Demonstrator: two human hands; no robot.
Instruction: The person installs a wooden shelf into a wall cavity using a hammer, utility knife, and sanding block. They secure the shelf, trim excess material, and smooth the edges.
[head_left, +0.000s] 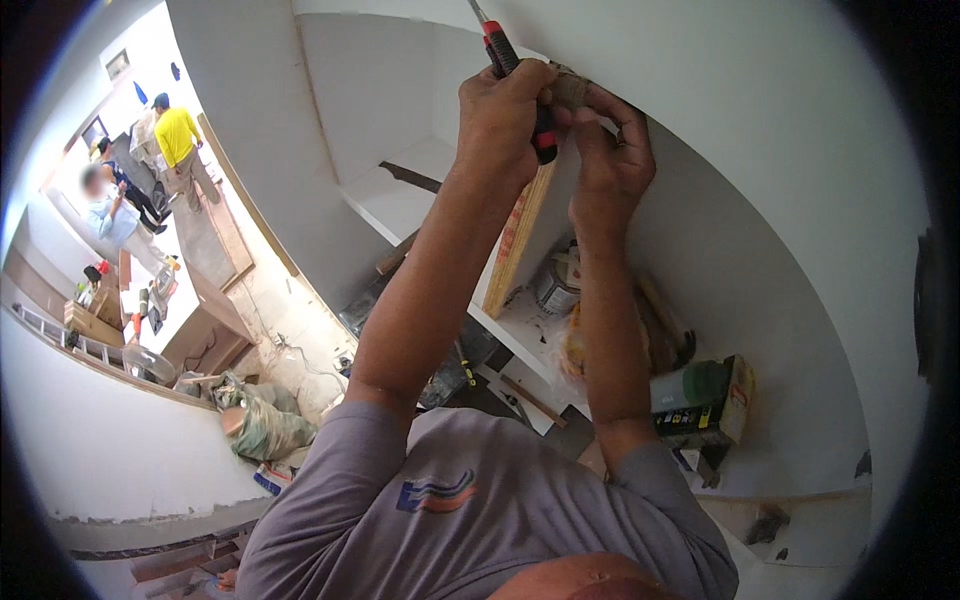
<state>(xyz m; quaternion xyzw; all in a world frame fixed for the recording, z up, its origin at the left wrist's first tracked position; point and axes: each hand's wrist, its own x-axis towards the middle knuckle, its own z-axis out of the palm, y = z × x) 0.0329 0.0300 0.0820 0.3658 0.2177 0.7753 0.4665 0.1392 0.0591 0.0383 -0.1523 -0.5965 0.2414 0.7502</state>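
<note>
Both my arms are raised toward the edge of a white cabinet panel [690, 60]. My left hand [497, 115] is closed around a red and black utility knife [502, 50], whose blade points up and away from me. The knife's lower end sticks out below the fingers. Close beside it, my right hand [615, 165] is closed, thumb and fingers pinching a small grey-brown rounded piece [569, 91], partly hidden by the fingers. The left fingertips come up against that same piece. Its kind is hard to make out.
Below my arms, a shelf bears a paint can [557, 285], a hammer [670, 315] and a box [740, 400] with a green-topped container [690, 387]. An upright wooden-edged panel [517, 240] stands between the arms. Far left, several people work near a bench [180, 310], with sacks [265, 425] on the floor.
</note>
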